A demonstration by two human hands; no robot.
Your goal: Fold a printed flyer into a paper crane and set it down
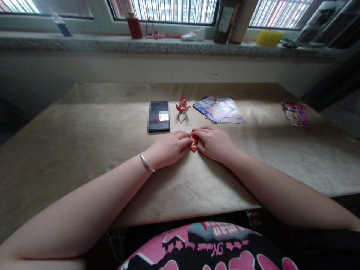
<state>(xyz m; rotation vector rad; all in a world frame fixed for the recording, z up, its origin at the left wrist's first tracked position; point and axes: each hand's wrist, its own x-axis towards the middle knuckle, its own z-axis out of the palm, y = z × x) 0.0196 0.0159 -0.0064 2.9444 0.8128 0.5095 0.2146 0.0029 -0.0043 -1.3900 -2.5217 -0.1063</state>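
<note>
My left hand [168,148] and my right hand [214,143] rest close together on the beige table [84,150]. Between their fingertips both pinch a small folded piece of red paper [194,144], pressed flat against the tabletop. Most of the paper is hidden under my fingers. A silver bangle [146,162] circles my left wrist. Beyond my hands stands a finished folded red-and-white paper figure [182,108].
A dark phone [158,116] lies left of the paper figure. Several printed sheets [219,109] are stacked to its right, and another printed sheet [295,113] lies at the far right. The windowsill behind holds a red cup [134,27], a dark bottle [225,20] and a yellow box [270,38].
</note>
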